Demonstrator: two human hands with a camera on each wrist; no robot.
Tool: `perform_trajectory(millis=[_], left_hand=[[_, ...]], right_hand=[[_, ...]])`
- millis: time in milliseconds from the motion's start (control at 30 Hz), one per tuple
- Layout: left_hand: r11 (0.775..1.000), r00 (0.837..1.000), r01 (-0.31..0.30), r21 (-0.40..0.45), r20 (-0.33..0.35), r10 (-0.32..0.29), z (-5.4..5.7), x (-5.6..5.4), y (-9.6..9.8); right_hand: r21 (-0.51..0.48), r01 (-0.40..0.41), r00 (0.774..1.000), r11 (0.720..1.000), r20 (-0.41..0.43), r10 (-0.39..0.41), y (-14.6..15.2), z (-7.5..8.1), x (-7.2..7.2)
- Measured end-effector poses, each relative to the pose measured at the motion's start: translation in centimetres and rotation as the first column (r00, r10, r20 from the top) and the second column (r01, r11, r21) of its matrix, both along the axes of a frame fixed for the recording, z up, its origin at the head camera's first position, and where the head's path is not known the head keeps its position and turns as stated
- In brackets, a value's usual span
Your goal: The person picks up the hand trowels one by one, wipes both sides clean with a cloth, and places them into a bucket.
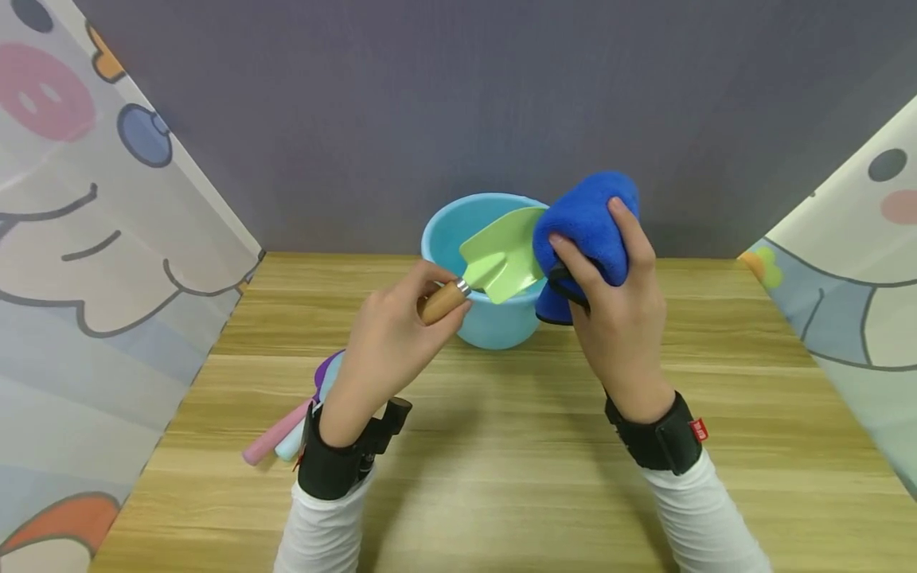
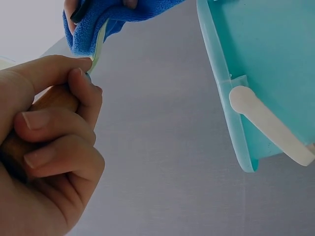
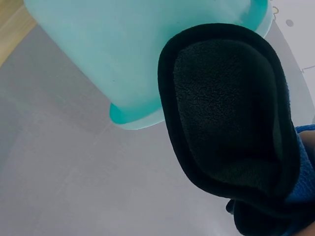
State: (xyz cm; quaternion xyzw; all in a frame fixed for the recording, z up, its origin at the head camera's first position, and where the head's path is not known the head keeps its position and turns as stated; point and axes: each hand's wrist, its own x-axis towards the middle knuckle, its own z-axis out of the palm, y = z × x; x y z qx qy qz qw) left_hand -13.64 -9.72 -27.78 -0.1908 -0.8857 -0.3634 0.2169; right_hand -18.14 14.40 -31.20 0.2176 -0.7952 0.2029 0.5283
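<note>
My left hand [image 1: 390, 334] grips the wooden handle of a small garden trowel [image 1: 505, 251] with a light green blade. The blade is held above a light blue bucket [image 1: 494, 326], tilted up to the right. In my right hand [image 1: 619, 310] is a bunched blue cloth [image 1: 591, 223] with black edging, pressed against the blade's right end. The left wrist view shows the cloth [image 2: 98, 29] folded over the blade's edge, and the fingers curled round the handle [image 2: 56, 101]. A dark fold of cloth [image 3: 221, 108] fills much of the right wrist view, hiding most of that hand.
Several tools with pink and light blue handles [image 1: 275, 434] lie on the wooden table [image 1: 516, 477] at the left, partly behind my left wrist. The bucket has a white handle [image 2: 275, 125]. A grey panel [image 1: 358, 135] rises behind the table, with cartoon-printed panels [image 1: 107, 263] on both sides.
</note>
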Motion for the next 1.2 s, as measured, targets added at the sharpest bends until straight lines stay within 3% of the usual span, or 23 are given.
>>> perform_trajectory(millis=[200, 500, 800, 1200], left_hand=[[1.000, 1.000, 0.007, -0.008, 0.010, -0.007, -0.1, -0.1, 0.0], [0.999, 1.000, -0.025, -0.032, -0.007, 0.025, -0.3, -0.3, -0.2], [0.999, 0.999, -0.032, -0.040, -0.013, 0.032, -0.4, -0.6, -0.1], [0.999, 0.996, 0.005, 0.054, 0.087, -0.010, -0.5, -0.8, -0.2]], right_hand=[[-0.019, 0.006, 1.000, 1.000, -0.008, -0.007, 0.0, 0.1, 0.0], [0.004, -0.016, 0.997, 1.000, 0.072, 0.016, 0.4, 0.4, 0.0], [-0.003, 0.012, 0.998, 1.000, 0.066, -0.012, 0.9, 0.6, -0.3], [-0.077, -0.007, 0.999, 0.997, 0.047, 0.011, 1.2, 0.6, -0.3]])
